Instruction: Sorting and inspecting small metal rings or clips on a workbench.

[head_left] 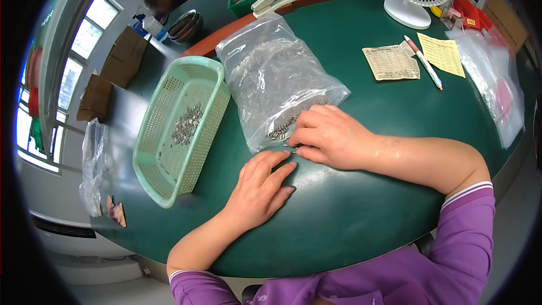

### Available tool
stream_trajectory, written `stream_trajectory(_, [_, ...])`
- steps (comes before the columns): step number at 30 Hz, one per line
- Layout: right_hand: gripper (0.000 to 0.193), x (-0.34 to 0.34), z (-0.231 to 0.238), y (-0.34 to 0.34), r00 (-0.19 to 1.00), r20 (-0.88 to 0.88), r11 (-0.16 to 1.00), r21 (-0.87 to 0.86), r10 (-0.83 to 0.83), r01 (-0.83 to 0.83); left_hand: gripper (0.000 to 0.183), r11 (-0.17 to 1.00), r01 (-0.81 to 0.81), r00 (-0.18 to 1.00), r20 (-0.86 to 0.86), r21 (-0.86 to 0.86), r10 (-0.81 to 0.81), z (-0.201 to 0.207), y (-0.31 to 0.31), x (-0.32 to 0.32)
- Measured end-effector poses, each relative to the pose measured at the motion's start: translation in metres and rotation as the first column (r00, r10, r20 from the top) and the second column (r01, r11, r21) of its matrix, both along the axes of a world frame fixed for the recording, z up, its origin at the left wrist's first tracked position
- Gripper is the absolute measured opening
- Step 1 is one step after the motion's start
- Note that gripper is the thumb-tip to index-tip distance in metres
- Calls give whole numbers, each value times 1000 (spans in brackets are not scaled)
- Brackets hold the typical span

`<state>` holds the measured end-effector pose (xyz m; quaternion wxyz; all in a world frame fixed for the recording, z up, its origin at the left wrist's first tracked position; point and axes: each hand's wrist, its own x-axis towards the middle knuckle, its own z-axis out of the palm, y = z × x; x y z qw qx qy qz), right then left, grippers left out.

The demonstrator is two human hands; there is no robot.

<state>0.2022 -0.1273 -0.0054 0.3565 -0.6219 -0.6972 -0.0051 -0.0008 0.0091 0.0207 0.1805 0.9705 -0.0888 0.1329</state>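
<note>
Resting my right hand (330,138) over the near edge of the clear plastic bag (271,68), fingers curled close together; whether they're pinching anything, I can't tell. Right there beside them, small metal pieces (280,130) bunch up along that edge of the bag. And here's my left hand (261,187), just beside the right, fingers loosely spread, thumb apart, low over the green tabletop (350,209). Off to the left, there's the pale green basket (199,155), more metal bits (187,126) scattered across its bottom!
</note>
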Motion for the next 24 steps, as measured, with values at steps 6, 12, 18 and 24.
stream_trajectory(6, [11,0,-7,1,999,-54,999,42,0,2,61,994,-99,987,-122,35,103,-1,-2,4])
stream_trajectory(12, [9,-1,2,-3,1000,-20,999,45,-21,22,66,993,-79,985,-145,83,90,0,0,3])
stream_trajectory(18, [13,9,17,-9,992,-95,959,-280,-80,51,66,995,-90,977,-189,37,96,-1,-1,6])
stream_trajectory(24, [10,0,18,-13,992,104,964,-252,-65,90,57,997,-62,997,-48,-50,60,-2,3,3])
